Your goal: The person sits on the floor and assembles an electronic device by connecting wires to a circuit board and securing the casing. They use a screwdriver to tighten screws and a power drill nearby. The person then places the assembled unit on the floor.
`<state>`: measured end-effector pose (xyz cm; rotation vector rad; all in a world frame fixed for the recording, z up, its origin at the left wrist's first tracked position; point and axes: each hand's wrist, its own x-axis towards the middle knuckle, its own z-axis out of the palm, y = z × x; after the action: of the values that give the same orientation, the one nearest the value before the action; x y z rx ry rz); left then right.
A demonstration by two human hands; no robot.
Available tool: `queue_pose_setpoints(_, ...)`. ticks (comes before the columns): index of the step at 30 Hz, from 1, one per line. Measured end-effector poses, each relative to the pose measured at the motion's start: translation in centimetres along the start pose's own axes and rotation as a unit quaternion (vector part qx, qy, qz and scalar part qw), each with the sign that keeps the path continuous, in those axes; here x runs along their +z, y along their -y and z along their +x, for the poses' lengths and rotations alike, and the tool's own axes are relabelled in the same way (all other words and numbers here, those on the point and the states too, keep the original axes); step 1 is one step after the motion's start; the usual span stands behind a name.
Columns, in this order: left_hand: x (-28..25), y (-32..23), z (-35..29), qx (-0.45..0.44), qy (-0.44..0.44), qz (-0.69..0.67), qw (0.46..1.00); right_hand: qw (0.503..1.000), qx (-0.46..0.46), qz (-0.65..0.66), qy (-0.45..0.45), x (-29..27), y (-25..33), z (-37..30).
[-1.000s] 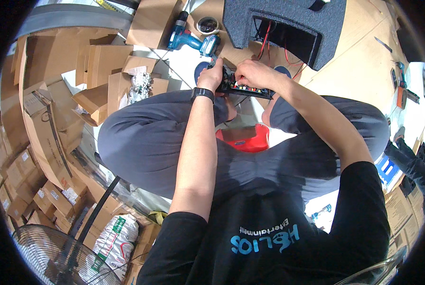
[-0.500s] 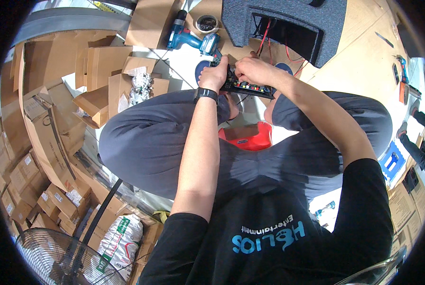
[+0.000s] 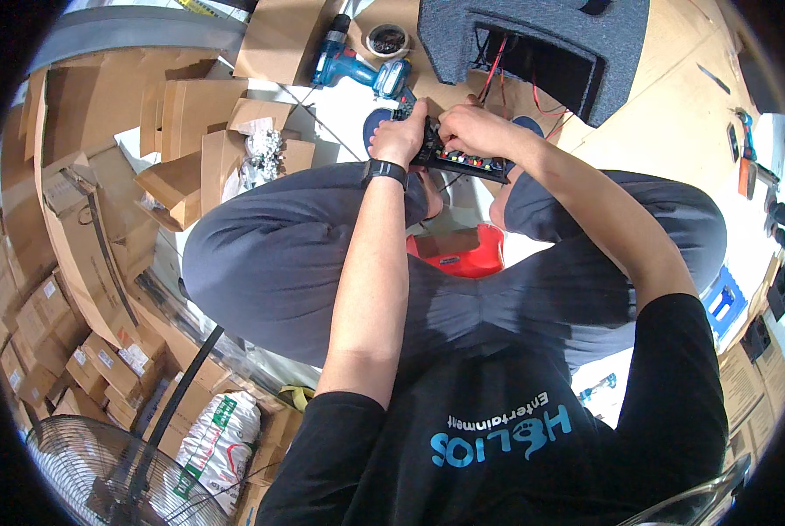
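Both hands clamp a grip on the panel: left hand [image 3: 398, 138] at its left end, right hand [image 3: 467, 131] on top, just below the box [image 3: 532, 35]. Panel [image 3: 462, 159] seems light, stiff, fragile; edges suit holding, wires [image 3: 490, 74] trailing.

We look down on a light wooden floor [image 3: 673, 114] that carries almost everything here. A dark grey foam-covered box [image 3: 541, 39] sits on it at the top, its open side showing red wires. Just left of the box lies a blue cordless drill [image 3: 357, 68], with a roll of tape [image 3: 388, 39] near it. Open cardboard boxes [image 3: 191, 114] crowd the floor on our left, one holding small silvery parts [image 3: 263, 149]. A red case [image 3: 462, 254] rests on the floor between our knees. Lower left stand a fan [image 3: 94, 478] and a white sack [image 3: 221, 443].
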<state>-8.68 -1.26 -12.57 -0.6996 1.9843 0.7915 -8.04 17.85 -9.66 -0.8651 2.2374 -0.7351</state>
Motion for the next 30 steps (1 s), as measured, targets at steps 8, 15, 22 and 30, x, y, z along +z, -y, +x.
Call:
queue_pose_setpoints(8, 1.1, 0.8, 0.5, 0.021, -0.083, -0.053, 0.995, 0.999, -0.029, -0.018, -0.033, 0.7, -0.5, 0.3)
queue_pose_setpoints(15, 1.4, 0.3, -1.7, 0.034, -0.064, 0.049, 0.996, 1.000, -0.010, -0.019, 0.006, 0.6, -0.1, -0.9)
queue_pose_setpoints(22, 2.0, 0.5, -1.7, 0.040, -0.068, 0.047, 0.996, 1.000, -0.006, 0.005, 0.030, 0.5, -0.2, -1.2)
queue_pose_setpoints(30, 1.0, -0.3, -2.7, 0.014, 0.013, -0.012, 1.000, 0.998, 0.016, 0.039, 0.053, 0.7, -0.9, -1.4)
